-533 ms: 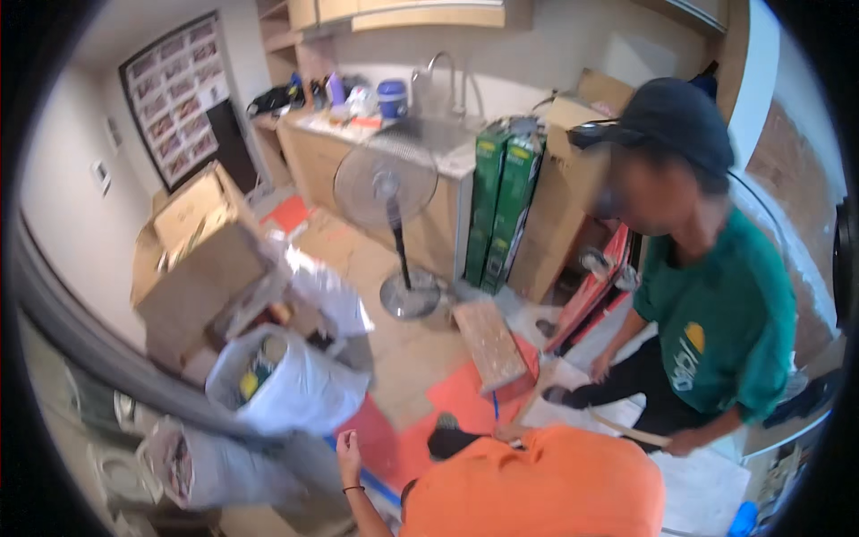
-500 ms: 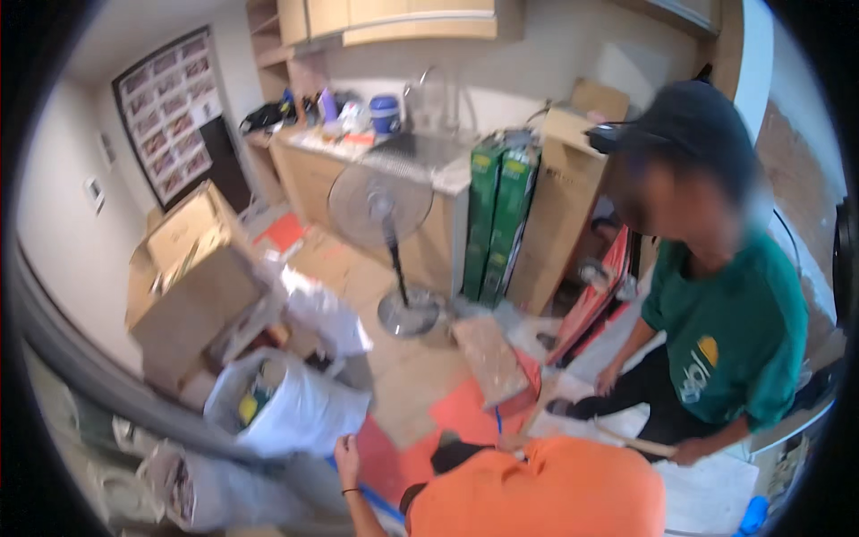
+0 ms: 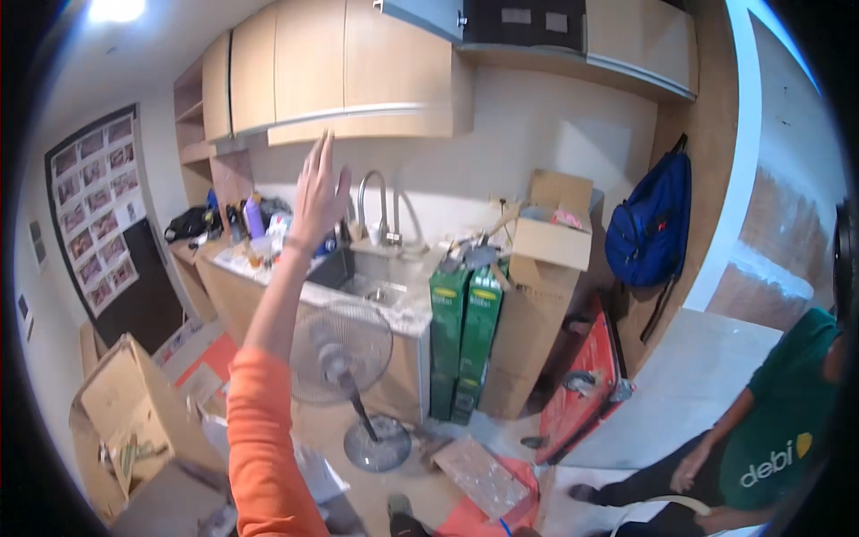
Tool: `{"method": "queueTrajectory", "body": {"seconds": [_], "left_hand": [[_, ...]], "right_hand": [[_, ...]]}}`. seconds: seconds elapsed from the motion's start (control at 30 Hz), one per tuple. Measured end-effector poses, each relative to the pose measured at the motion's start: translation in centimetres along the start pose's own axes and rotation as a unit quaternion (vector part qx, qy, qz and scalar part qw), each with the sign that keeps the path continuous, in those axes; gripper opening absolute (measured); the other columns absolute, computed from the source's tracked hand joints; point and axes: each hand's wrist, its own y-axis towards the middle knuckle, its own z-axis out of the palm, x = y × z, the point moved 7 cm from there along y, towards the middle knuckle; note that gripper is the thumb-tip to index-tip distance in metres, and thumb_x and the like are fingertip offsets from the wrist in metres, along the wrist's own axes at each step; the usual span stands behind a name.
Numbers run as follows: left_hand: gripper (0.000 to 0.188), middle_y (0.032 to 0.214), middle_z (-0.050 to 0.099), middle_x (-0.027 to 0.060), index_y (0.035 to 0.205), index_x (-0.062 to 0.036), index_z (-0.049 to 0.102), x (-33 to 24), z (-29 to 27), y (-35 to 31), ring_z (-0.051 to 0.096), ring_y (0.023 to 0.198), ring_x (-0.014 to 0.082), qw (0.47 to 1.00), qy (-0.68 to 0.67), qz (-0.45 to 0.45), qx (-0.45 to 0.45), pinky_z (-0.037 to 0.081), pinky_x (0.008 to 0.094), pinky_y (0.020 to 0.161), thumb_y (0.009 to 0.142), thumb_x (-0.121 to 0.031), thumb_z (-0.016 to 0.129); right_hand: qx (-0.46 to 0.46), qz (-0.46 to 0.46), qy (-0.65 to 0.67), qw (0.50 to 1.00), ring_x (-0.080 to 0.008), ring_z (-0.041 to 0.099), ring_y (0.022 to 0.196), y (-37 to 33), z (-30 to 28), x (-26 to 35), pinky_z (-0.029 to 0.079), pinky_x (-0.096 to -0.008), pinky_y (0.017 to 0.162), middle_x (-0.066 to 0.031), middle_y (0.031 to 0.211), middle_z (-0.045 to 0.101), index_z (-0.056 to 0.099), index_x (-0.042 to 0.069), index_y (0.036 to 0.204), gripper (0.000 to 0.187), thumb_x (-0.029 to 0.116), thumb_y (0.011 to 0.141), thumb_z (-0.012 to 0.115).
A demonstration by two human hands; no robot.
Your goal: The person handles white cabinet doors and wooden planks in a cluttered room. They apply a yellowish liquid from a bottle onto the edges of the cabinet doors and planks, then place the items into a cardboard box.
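My left hand is raised on an outstretched arm in an orange sleeve, a thin band round the wrist. Its fingers point up, stretched out, with the thumb apart and nothing held. Behind it in the picture are the wooden upper cabinets and the counter with a steel sink. Below the arm stands a grey pedestal fan. My right hand does not show.
A person in a green shirt is at the lower right. Tall green boxes and an open carton stand beside the counter. A red trolley leans by the wall; a blue backpack hangs above. Another carton stands left.
My left hand has risen from low near the floor to in front of the upper cabinets. The view has tilted up, and the person in green now appears lower and farther right.
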Motion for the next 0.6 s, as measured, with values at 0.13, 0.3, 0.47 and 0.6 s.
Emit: {"method": "queueTrajectory", "body": {"seconds": [0.13,0.3,0.47,0.6], "left_hand": [[0.064,0.154,0.035,0.0247,0.150,0.0023,0.031,5.1,6.2,18.4,0.038,0.140,0.0412,0.996,-0.006,0.019,-0.088,0.034,0.0468,0.115,0.099,-0.030,0.053],[0.076,0.160,0.027,0.0222,0.152,0.0026,0.027,6.4,12.0,31.3,0.031,0.146,0.0394,0.983,-0.012,0.034,-0.181,0.032,0.0471,0.116,0.099,-0.048,0.046],[0.075,0.159,0.026,0.0260,0.153,0.0035,0.027,8.6,15.1,37.1,0.029,0.147,0.0383,0.974,-0.037,0.069,-0.213,0.031,0.0447,0.118,0.101,-0.046,0.048],[0.069,0.161,0.024,0.0218,0.155,-0.0007,0.024,9.5,15.7,37.1,0.026,0.148,0.0352,0.956,-0.083,0.129,-0.251,0.030,0.0404,0.118,0.102,-0.039,0.049]], "right_hand": [[-0.051,0.034,0.068,0.996,-0.0287,0.069,0.076,5.5,-7.8,5.9,0.056,-0.0390,0.067,-0.0162,0.094,0.069,0.061,0.004,0.111,0.025,0.020,0.095,0.049],[-0.130,0.001,0.165,0.978,-0.0281,0.069,0.076,12.3,-17.1,15.0,0.056,-0.0387,0.066,-0.0160,0.093,0.069,0.060,0.004,0.111,0.025,0.019,0.095,0.050],[-0.183,-0.043,0.245,0.951,-0.0276,0.069,0.076,14.2,-21.1,21.0,0.056,-0.0384,0.064,-0.0158,0.092,0.069,0.059,0.003,0.112,0.024,0.018,0.095,0.050],[-0.208,-0.020,0.299,0.931,-0.0272,0.069,0.075,13.8,-19.2,20.1,0.056,-0.0381,0.063,-0.0157,0.092,0.069,0.058,0.003,0.113,0.024,0.017,0.096,0.050]]}}
